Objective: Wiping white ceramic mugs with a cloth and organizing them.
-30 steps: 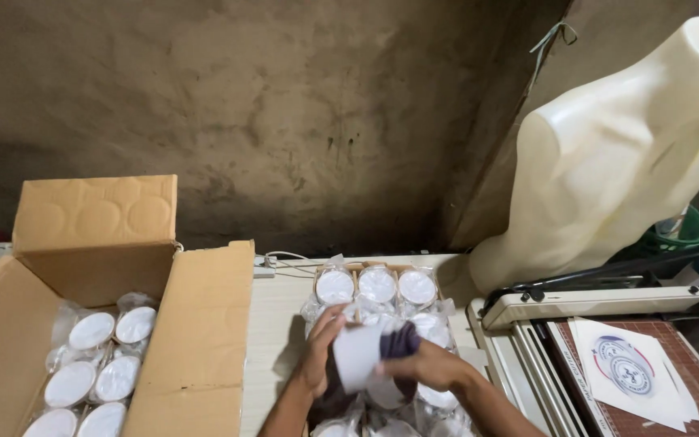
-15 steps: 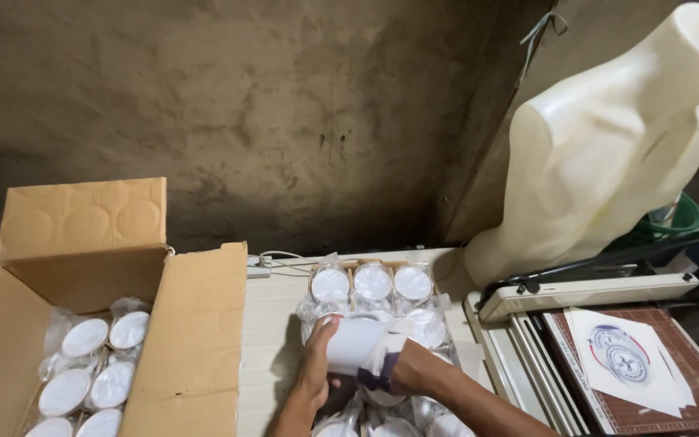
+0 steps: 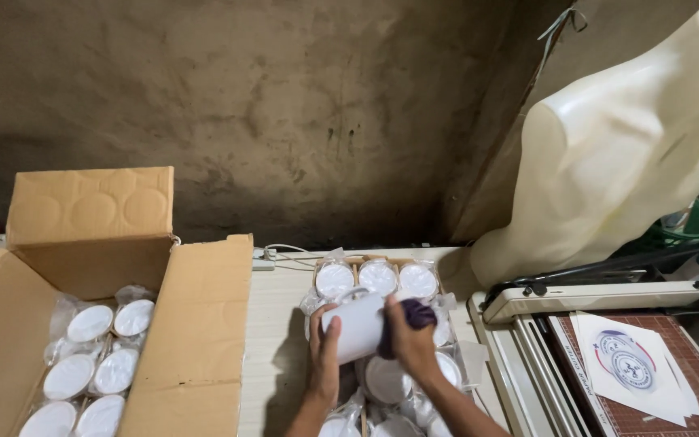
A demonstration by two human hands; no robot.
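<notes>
Nearest to me, my left hand (image 3: 324, 356) wraps around the body of a white mug (image 3: 355, 326), fingers curled on its lower side. My right hand (image 3: 408, 344) grips the mug's far end together with a dark purple cloth (image 3: 411, 319), bunched at or in the mouth; I cannot tell how deep it goes. The mug lies on its side, lifted just above a tray (image 3: 379, 263) of wrapped mugs on the table (image 3: 277, 324).

I judge the mug ceramic: stiff, fairly heavy for its size, and breakable if it drops onto the others below. Its glazed wall looks smooth and probably slippery, so a full wrap around the barrel, as the left hand has it, seems the safest hold; the handle (image 3: 353, 293), a thin loop pointing up and away, would be the second choice. The cloth is soft and gives no support by itself.

The mug is plain white, cylindrical and unprinted as far as I can see.

Farther left, an open carton (image 3: 196, 324) holds more wrapped mugs. To the right sits a paper cutter (image 3: 608, 295) with printed sheets (image 3: 633, 364), and behind it a cream mannequin torso (image 3: 624, 154) leans by the wall.
</notes>
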